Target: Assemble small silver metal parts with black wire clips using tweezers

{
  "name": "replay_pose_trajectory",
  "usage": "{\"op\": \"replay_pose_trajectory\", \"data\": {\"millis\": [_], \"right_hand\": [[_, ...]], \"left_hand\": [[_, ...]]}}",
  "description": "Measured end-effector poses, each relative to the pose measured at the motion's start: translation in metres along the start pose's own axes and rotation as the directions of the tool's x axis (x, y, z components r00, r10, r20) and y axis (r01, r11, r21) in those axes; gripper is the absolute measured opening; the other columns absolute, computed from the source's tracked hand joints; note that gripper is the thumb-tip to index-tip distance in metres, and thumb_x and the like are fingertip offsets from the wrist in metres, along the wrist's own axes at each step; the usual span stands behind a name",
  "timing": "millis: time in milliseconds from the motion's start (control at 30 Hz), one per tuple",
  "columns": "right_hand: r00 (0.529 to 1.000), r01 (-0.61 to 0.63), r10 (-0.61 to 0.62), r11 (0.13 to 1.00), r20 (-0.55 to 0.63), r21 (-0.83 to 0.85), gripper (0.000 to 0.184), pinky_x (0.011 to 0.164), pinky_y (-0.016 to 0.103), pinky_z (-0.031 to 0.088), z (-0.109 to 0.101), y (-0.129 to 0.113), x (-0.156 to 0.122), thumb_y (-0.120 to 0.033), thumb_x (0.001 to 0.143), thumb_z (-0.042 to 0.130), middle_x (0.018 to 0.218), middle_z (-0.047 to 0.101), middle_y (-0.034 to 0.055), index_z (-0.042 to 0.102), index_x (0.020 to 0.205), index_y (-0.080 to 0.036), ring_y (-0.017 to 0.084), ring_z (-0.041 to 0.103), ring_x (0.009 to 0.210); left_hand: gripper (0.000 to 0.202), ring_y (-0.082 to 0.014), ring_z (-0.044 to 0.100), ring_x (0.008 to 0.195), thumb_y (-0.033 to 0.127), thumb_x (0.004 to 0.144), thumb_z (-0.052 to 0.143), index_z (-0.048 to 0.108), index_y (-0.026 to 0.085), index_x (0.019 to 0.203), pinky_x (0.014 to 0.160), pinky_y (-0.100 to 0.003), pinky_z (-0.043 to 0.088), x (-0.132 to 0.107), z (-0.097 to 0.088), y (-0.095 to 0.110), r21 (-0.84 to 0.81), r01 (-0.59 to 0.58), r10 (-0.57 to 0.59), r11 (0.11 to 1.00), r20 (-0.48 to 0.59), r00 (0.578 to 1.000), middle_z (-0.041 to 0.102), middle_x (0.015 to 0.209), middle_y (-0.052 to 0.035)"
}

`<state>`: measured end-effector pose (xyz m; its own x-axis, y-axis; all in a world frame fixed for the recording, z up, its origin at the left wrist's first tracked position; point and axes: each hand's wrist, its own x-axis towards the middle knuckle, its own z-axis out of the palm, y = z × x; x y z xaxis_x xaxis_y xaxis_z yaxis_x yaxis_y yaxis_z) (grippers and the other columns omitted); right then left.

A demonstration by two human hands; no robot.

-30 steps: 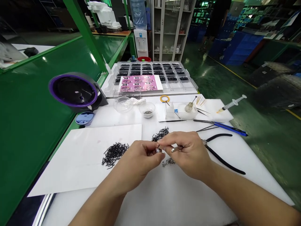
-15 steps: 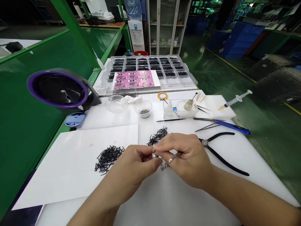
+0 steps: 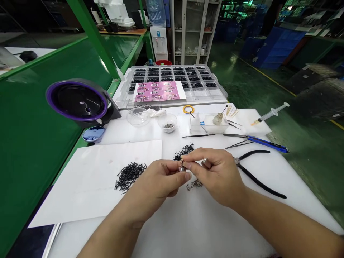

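My left hand is closed, its thumb and fingers pinching a small shiny metal piece. Tucked in my closed right hand is a silver metal rod, its rounded end poking up between the fingers. The right thumb and index fingertip meet the left fingertips at a tiny dark piece above the metal piece; its kind is too small to tell. Behind the hands lies a heap of short bent black pieces. Tiny metal parts are scattered below the right hand.
A larger heap of black pieces rests on white paper. Diagonal cutters, tweezers and a syringe lie to the right. Behind stand a cup of metal bits, a compartment tray and a purple-rimmed fan.
The view has shifted slightly, so the bench appears further right. The rod in my right hand has turned, its end now pointing up toward me. Both hands stay together, still pinching.
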<state>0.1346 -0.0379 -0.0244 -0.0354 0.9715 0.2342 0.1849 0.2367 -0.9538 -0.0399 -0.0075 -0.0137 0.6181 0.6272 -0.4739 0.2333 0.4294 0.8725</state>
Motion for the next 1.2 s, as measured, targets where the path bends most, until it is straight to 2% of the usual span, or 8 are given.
{"op": "replay_pose_trajectory", "data": {"millis": [167, 367, 567, 767, 967, 1133, 1200], "right_hand": [[1.000, -0.006, 0.005, 0.999, -0.019, -0.032, 0.023, 0.053, 0.019, 0.046, 0.0011, -0.0040, -0.0002, -0.005, 0.079, 0.066, 0.080, 0.070, -0.0031, 0.077, 0.090, -0.022, 0.008, 0.059, 0.065], [0.996, -0.086, 0.083, 0.994, -0.035, -0.065, 0.011, 0.043, 0.019, 0.037, -0.0004, -0.0053, -0.0012, -0.015, 0.081, 0.069, 0.073, 0.068, -0.0031, 0.077, 0.086, -0.021, 0.004, 0.045, 0.048], [0.994, -0.105, 0.106, 0.990, 0.001, -0.092, 0.014, 0.044, 0.020, 0.039, -0.0026, -0.0070, -0.0014, -0.013, 0.080, 0.067, 0.077, 0.071, 0.0005, 0.078, 0.086, -0.019, 0.007, 0.052, 0.053], [0.994, -0.108, 0.108, 0.990, -0.008, -0.093, 0.017, 0.050, 0.023, 0.043, -0.0006, -0.0054, -0.0012, -0.012, 0.080, 0.065, 0.082, 0.072, 0.0021, 0.078, 0.088, -0.018, 0.011, 0.058, 0.061], [0.993, -0.116, 0.116, 0.988, -0.007, -0.101, 0.017, 0.050, 0.024, 0.042, 0.0008, -0.0043, -0.0008, -0.012, 0.080, 0.064, 0.082, 0.072, 0.0017, 0.078, 0.088, -0.018, 0.010, 0.054, 0.057], [0.997, -0.074, 0.073, 0.993, -0.006, -0.097, 0.019, 0.048, 0.022, 0.039, 0.0038, -0.0041, -0.0020, -0.008, 0.079, 0.065, 0.081, 0.072, 0.0006, 0.078, 0.086, -0.019, 0.009, 0.054, 0.058], [0.998, -0.064, 0.061, 0.995, -0.031, -0.075, 0.017, 0.047, 0.022, 0.039, 0.0034, -0.0040, -0.0020, -0.009, 0.079, 0.067, 0.081, 0.072, 0.0006, 0.078, 0.086, -0.020, 0.008, 0.054, 0.056]], "left_hand": [[0.023, -0.0072, 0.023, 0.054, 0.036, 0.090, 0.060, 0.062, 0.015, 0.082, 0.049, -0.023, 0.016, 0.0012, 0.0014, 0.0012, -0.009, 0.027, -0.027, 1.000, -0.003, 1.000, 0.025, 0.061, 0.0058], [0.022, -0.0063, 0.019, 0.052, 0.035, 0.091, 0.059, 0.063, 0.015, 0.083, 0.046, -0.021, 0.014, -0.0003, 0.0024, 0.0018, -0.052, 0.026, -0.025, 0.998, 0.018, 1.000, 0.021, 0.060, 0.0067], [0.021, -0.0061, 0.020, 0.052, 0.033, 0.090, 0.059, 0.063, 0.015, 0.081, 0.046, -0.021, 0.014, -0.0014, 0.0027, 0.0036, 0.001, 0.059, -0.059, 0.998, 0.001, 0.998, 0.023, 0.060, 0.0065], [0.021, -0.0063, 0.023, 0.054, 0.034, 0.089, 0.062, 0.064, 0.015, 0.081, 0.047, -0.021, 0.016, 0.0009, 0.0026, 0.0022, -0.010, 0.042, -0.042, 0.999, -0.009, 0.999, 0.027, 0.062, 0.0056], [0.018, -0.0064, 0.022, 0.053, 0.034, 0.087, 0.063, 0.066, 0.016, 0.083, 0.047, -0.021, 0.015, -0.0013, 0.0031, 0.0013, -0.014, 0.078, -0.079, 0.997, -0.025, 0.997, 0.025, 0.061, 0.0062], [0.018, -0.0069, 0.019, 0.054, 0.031, 0.086, 0.063, 0.064, 0.015, 0.080, 0.049, -0.023, 0.015, -0.0003, 0.0007, 0.0018, -0.030, 0.037, -0.036, 0.999, 0.020, 0.999, 0.025, 0.063, 0.0056], [0.022, -0.0078, 0.020, 0.055, 0.036, 0.087, 0.062, 0.065, 0.016, 0.082, 0.049, -0.023, 0.017, 0.0002, -0.0004, 0.0032, 0.036, 0.024, -0.025, 0.999, 0.009, 1.000, 0.027, 0.063, 0.0053]]}}
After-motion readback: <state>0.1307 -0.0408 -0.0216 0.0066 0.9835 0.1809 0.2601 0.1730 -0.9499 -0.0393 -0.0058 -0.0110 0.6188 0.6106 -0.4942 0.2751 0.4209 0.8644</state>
